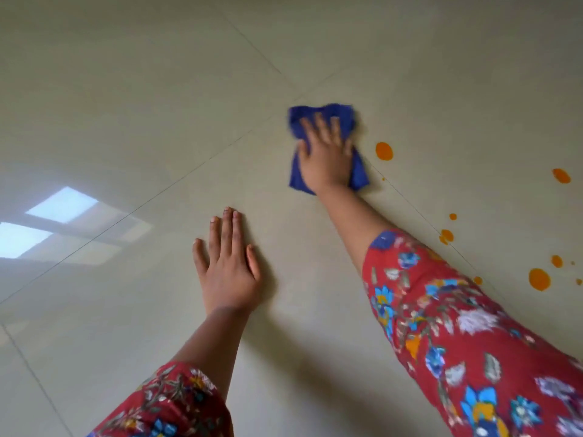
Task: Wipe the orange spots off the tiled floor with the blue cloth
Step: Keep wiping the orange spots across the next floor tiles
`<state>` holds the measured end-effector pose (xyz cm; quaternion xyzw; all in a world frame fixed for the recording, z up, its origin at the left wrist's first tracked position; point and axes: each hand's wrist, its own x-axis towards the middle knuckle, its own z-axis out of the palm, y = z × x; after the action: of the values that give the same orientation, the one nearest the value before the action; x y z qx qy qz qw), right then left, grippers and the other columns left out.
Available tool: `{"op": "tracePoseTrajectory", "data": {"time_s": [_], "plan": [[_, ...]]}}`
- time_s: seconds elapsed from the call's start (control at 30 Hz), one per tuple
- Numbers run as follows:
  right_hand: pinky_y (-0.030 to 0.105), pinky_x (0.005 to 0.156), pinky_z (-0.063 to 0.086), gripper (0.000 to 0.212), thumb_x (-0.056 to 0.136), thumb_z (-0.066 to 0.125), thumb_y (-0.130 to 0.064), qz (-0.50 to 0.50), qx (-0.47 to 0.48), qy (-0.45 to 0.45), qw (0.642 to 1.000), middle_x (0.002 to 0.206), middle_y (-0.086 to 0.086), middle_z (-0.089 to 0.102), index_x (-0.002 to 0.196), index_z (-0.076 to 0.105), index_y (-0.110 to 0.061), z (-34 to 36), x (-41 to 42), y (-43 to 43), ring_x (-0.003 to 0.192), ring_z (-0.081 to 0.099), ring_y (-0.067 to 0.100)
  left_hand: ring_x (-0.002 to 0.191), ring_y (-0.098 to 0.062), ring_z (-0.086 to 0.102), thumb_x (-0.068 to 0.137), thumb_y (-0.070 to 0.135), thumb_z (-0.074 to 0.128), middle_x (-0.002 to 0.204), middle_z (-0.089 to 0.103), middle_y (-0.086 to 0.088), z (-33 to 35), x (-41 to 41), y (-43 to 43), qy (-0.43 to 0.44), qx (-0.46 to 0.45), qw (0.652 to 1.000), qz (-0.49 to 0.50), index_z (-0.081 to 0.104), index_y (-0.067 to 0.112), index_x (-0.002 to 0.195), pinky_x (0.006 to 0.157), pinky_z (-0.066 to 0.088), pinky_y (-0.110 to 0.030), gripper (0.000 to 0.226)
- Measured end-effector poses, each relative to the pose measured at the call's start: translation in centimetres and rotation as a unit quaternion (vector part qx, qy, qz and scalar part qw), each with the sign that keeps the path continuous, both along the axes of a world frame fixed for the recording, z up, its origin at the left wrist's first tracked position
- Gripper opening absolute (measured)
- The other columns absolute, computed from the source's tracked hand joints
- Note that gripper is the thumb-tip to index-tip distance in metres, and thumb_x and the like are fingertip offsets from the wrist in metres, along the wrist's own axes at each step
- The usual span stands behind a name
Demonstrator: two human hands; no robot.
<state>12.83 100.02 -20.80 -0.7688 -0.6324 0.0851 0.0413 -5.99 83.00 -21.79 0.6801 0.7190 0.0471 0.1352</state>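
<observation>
A crumpled blue cloth [342, 116] lies on the pale tiled floor [126, 105], upper middle. My right hand [326, 151] presses flat on top of it, fingers spread, covering its middle. Just right of the cloth is an orange spot [384, 151]. More orange spots dot the floor on the right: one far right [561, 176], a small cluster [446, 236], and a large one lower down [539, 279]. My left hand [227, 263] rests flat on bare floor, palm down, fingers apart, holding nothing.
Thin grout lines [189, 181] cross the glossy tiles diagonally. A bright window reflection [60, 205] shines on the floor at the left. My red floral sleeves [457, 326] fill the lower right and bottom.
</observation>
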Motion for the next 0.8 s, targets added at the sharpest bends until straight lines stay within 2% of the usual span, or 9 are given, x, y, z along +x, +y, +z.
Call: {"op": "tracePoseTrajectory", "data": {"time_s": [0.13, 0.2, 0.3, 0.37, 0.5, 0.6, 0.67, 0.73, 0.8], "plan": [[0.052, 0.116, 0.015, 0.056, 0.098, 0.033, -0.044, -0.208, 0.044, 0.012, 0.977, 0.161, -0.003, 0.020, 0.151, 0.029, -0.029, -0.6, 1.0, -8.8, 0.149, 0.011, 0.026, 0.150, -0.015, 0.001, 0.095, 0.035, 0.021, 0.163, 0.000, 0.009, 0.0, -0.1, -0.1, -0.002, -0.001, 1.000, 0.001, 0.004, 0.023, 0.156, 0.119, 0.003, -0.045, 0.064], [0.054, 0.114, 0.018, 0.057, 0.094, 0.034, -0.043, -0.137, 0.063, 0.011, 0.988, 0.158, 0.000, 0.028, 0.148, 0.036, -0.027, -0.9, -2.9, -12.4, 0.148, 0.018, 0.029, 0.150, -0.015, 0.003, 0.094, 0.035, 0.022, 0.163, 0.002, 0.008, -0.1, 0.1, 0.0, -0.003, -0.003, 1.000, 0.003, 0.006, 0.022, 0.156, 0.119, 0.004, -0.045, 0.064], [0.051, 0.114, 0.020, 0.055, 0.092, 0.036, -0.044, 0.109, 0.051, 0.018, 0.993, 0.156, -0.005, 0.032, 0.146, 0.039, -0.031, -0.8, -6.0, -10.6, 0.147, 0.022, 0.024, 0.150, -0.016, 0.004, 0.094, 0.034, 0.022, 0.163, 0.004, 0.007, 0.0, 0.1, 0.0, -0.003, -0.002, 1.000, 0.003, 0.009, 0.021, 0.155, 0.119, 0.005, -0.046, 0.064], [0.049, 0.117, 0.014, 0.054, 0.095, 0.036, -0.046, 0.126, 0.024, 0.008, 0.992, 0.159, -0.008, 0.026, 0.148, 0.033, -0.034, -0.3, -3.7, -6.1, 0.148, 0.017, 0.021, 0.150, -0.016, 0.003, 0.094, 0.035, 0.022, 0.163, 0.002, 0.008, 0.0, 0.1, 0.0, -0.003, -0.003, 1.000, 0.001, 0.007, 0.022, 0.156, 0.119, 0.005, -0.046, 0.064], [0.052, 0.118, 0.004, 0.056, 0.098, 0.032, -0.050, -0.088, -0.011, -0.016, 0.996, 0.161, -0.008, 0.017, 0.151, 0.023, -0.036, 0.2, 6.2, -1.1, 0.149, 0.009, 0.024, 0.150, -0.015, 0.000, 0.094, 0.035, 0.021, 0.163, 0.000, 0.008, 0.2, 0.1, -0.1, 0.000, -0.005, 1.000, -0.001, 0.005, 0.022, 0.156, 0.120, 0.003, -0.046, 0.065], [0.056, 0.117, 0.004, 0.056, 0.099, 0.030, -0.051, -0.245, 0.010, 0.024, 0.969, 0.162, -0.007, 0.013, 0.152, 0.022, -0.035, 0.4, 11.0, -4.6, 0.150, 0.004, 0.025, 0.150, -0.015, -0.002, 0.094, 0.035, 0.019, 0.163, -0.002, 0.008, 0.3, 0.1, -0.1, 0.002, -0.007, 1.000, -0.005, 0.003, 0.022, 0.156, 0.119, 0.002, -0.046, 0.065], [0.055, 0.117, 0.007, 0.056, 0.100, 0.030, -0.049, -0.288, 0.011, 0.023, 0.957, 0.162, -0.005, 0.013, 0.153, 0.021, -0.033, 0.1, 9.4, -8.5, 0.150, 0.003, 0.027, 0.150, -0.015, -0.002, 0.094, 0.035, 0.018, 0.163, -0.003, 0.009, 0.3, 0.0, -0.1, 0.003, -0.011, 1.000, -0.003, 0.003, 0.022, 0.156, 0.120, 0.001, -0.046, 0.065], [0.053, 0.115, 0.016, 0.055, 0.099, 0.034, -0.045, -0.183, 0.031, 0.007, 0.983, 0.161, -0.002, 0.018, 0.152, 0.025, -0.031, 0.0, 5.3, -12.7, 0.149, 0.010, 0.028, 0.150, -0.014, -0.002, 0.093, 0.036, 0.018, 0.163, -0.002, 0.009, 0.5, 0.2, -0.2, 0.000, -0.011, 1.000, -0.002, 0.004, 0.022, 0.156, 0.120, 0.002, -0.046, 0.065], [0.048, 0.107, 0.031, 0.051, 0.097, 0.037, -0.039, 0.077, 0.041, 0.024, 0.996, 0.157, -0.005, 0.029, 0.147, 0.036, -0.031, 0.2, 1.8, -16.0, 0.146, 0.024, 0.025, 0.150, -0.014, 0.000, 0.093, 0.036, 0.019, 0.163, 0.000, 0.009, 0.4, 0.2, 0.0, -0.004, -0.008, 1.000, 0.002, 0.006, 0.022, 0.156, 0.120, 0.003, -0.046, 0.065]]}}
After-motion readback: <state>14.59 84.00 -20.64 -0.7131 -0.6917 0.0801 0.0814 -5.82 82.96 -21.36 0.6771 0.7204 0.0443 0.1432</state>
